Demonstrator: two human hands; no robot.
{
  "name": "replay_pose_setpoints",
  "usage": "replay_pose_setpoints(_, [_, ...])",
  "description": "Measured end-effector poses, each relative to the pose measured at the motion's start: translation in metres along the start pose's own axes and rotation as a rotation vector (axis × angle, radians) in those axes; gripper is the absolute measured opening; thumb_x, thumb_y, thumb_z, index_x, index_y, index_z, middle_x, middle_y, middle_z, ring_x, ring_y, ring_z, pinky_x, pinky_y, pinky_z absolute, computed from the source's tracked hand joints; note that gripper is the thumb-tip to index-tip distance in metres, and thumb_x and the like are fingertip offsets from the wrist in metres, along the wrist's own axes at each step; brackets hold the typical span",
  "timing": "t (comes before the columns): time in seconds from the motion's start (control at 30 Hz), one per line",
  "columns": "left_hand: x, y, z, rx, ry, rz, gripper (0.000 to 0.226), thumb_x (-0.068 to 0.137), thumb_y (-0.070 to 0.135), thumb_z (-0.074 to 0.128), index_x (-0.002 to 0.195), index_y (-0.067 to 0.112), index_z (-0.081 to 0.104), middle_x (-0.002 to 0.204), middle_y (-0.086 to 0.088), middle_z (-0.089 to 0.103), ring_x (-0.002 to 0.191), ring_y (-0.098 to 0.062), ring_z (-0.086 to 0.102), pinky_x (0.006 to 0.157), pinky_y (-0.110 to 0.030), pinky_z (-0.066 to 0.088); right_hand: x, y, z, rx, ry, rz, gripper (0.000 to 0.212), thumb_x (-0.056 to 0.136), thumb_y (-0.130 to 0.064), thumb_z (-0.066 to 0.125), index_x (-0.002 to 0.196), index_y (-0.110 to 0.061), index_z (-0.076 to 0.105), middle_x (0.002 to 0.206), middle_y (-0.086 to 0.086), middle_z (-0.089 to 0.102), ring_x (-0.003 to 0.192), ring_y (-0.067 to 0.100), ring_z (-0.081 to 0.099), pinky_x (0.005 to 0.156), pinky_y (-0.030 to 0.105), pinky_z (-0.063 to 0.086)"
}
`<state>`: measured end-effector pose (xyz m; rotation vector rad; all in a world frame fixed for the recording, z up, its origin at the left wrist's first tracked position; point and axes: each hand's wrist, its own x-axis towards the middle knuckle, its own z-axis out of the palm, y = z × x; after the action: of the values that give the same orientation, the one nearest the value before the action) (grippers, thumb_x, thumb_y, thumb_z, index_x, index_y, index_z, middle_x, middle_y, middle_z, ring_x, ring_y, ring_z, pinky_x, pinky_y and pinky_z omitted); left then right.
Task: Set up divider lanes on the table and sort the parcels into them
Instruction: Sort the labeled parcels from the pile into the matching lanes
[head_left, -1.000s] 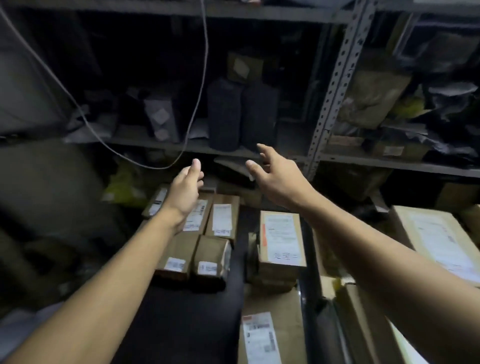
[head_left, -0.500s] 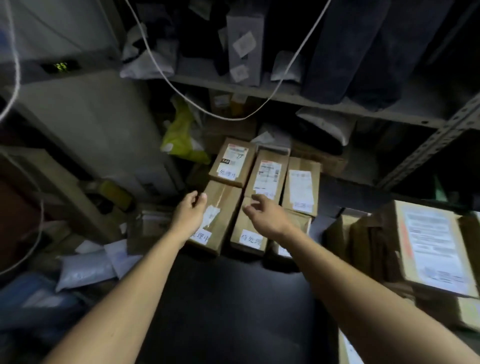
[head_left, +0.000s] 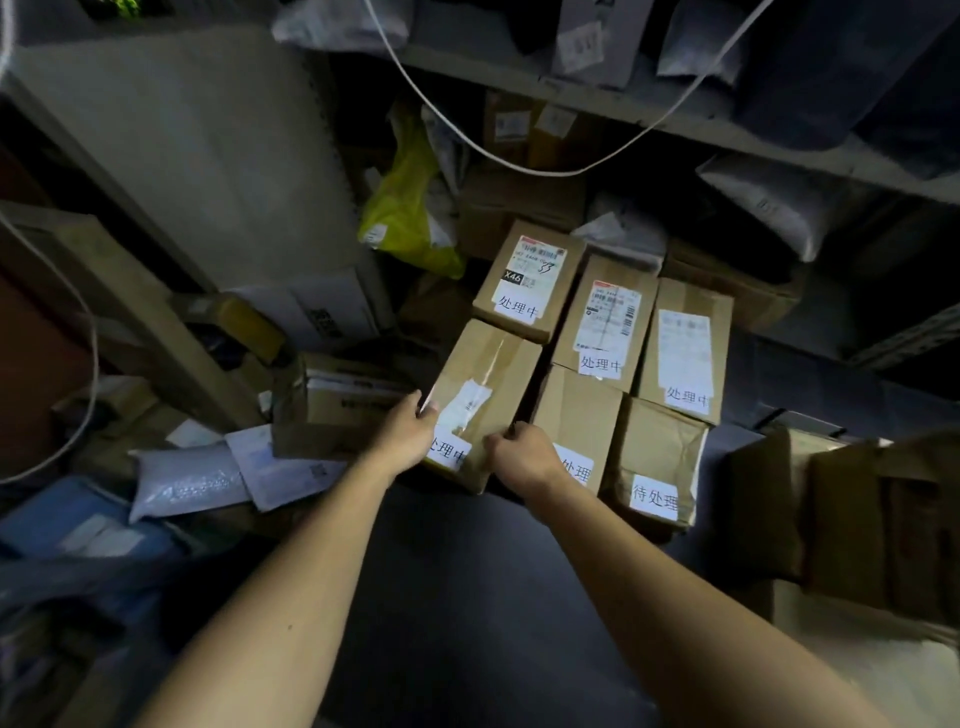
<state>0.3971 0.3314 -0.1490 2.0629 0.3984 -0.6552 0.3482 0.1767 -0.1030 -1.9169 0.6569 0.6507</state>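
Note:
Several brown cardboard parcels with white labels lie packed together at the far end of the dark table (head_left: 467, 597). My left hand (head_left: 405, 434) grips the left edge of the front-left parcel (head_left: 485, 384). My right hand (head_left: 522, 454) grips that same parcel's right side, in the gap beside the front-middle parcel (head_left: 576, 410). Behind them lie a labelled parcel marked X46 (head_left: 530, 280), a back-middle parcel (head_left: 605, 317) and a back-right parcel (head_left: 683, 348). A crumpled parcel (head_left: 657, 457) sits at the front right.
A metal shelf (head_left: 649, 111) with bags and boxes hangs over the parcels, and a white cable (head_left: 519, 156) droops in front of it. A yellow bag (head_left: 408, 208) lies behind. More boxes (head_left: 841, 519) stand at right. White and blue mailers (head_left: 189, 480) and a box (head_left: 332, 405) lie at left.
The view has swung down and left from the shelves to the parcels. Both hands came down from mid-air and now grip the sides of the front-left parcel.

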Motion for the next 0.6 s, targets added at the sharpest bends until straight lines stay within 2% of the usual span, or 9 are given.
replay_pose_setpoints(0.03, [0.0, -0.004, -0.001, 0.019, 0.014, 0.003, 0.048, 0.103, 0.035, 0.041, 0.145, 0.012, 0.041, 0.145, -0.01, 0.048, 0.131, -0.027, 0.047, 0.11, -0.04, 0.037, 0.001, 0.0, 0.002, 0.018, 0.006, 0.006, 0.022, 0.096, -0.015, 0.049, 0.105, -0.003, 0.065, 0.111, 0.014, 0.067, 0.106, 0.031, 0.062, 0.097, 0.041, 0.051])
replay_pose_setpoints(0.1, [-0.001, -0.013, -0.004, 0.03, 0.037, 0.031, 0.035, 0.102, 0.033, 0.042, 0.127, 0.016, 0.058, 0.127, -0.01, 0.062, 0.11, -0.025, 0.059, 0.097, -0.039, 0.047, -0.001, -0.001, 0.005, 0.039, 0.0, -0.012, 0.027, 0.096, -0.018, 0.049, 0.116, -0.005, 0.062, 0.114, 0.01, 0.066, 0.109, 0.029, 0.062, 0.097, 0.04, 0.051])
replay_pose_setpoints(0.2, [-0.013, -0.017, -0.009, -0.04, 0.053, 0.069, 0.025, 0.102, 0.026, 0.044, 0.115, 0.015, 0.063, 0.108, -0.007, 0.067, 0.089, -0.017, 0.059, 0.074, -0.029, 0.046, -0.001, -0.001, 0.009, 0.016, 0.004, -0.045, 0.035, 0.096, -0.029, 0.051, 0.118, -0.005, 0.063, 0.117, 0.013, 0.066, 0.11, 0.031, 0.063, 0.097, 0.043, 0.051])
replay_pose_setpoints(0.37, [-0.044, 0.0, -0.017, -0.2, 0.127, 0.127, 0.011, 0.097, 0.021, 0.056, 0.105, 0.017, 0.064, 0.098, -0.004, 0.07, 0.091, -0.022, 0.066, 0.08, -0.035, 0.053, -0.019, -0.002, -0.006, 0.117, 0.045, -0.118, 0.052, 0.087, -0.046, 0.06, 0.128, -0.016, 0.053, 0.124, 0.006, 0.063, 0.107, 0.026, 0.064, 0.096, 0.045, 0.054])
replay_pose_setpoints(0.5, [-0.077, 0.034, -0.013, -0.282, 0.145, 0.202, 0.002, 0.094, 0.02, 0.061, 0.094, 0.019, 0.063, 0.09, -0.001, 0.069, 0.083, -0.017, 0.065, 0.075, -0.033, 0.053, -0.041, -0.005, -0.033, 0.245, 0.085, -0.173, 0.036, 0.089, -0.044, 0.064, 0.117, -0.033, 0.044, 0.114, 0.002, 0.067, 0.099, 0.022, 0.069, 0.089, 0.048, 0.057])
replay_pose_setpoints(0.6, [-0.104, 0.058, -0.003, -0.293, 0.137, 0.267, 0.004, 0.092, 0.02, 0.064, 0.093, 0.016, 0.064, 0.086, 0.003, 0.068, 0.079, -0.015, 0.063, 0.075, -0.033, 0.052, -0.063, -0.001, -0.061, 0.272, 0.14, -0.212, 0.034, 0.093, -0.039, 0.063, 0.12, -0.029, 0.045, 0.11, 0.003, 0.069, 0.093, 0.02, 0.071, 0.086, 0.047, 0.058])
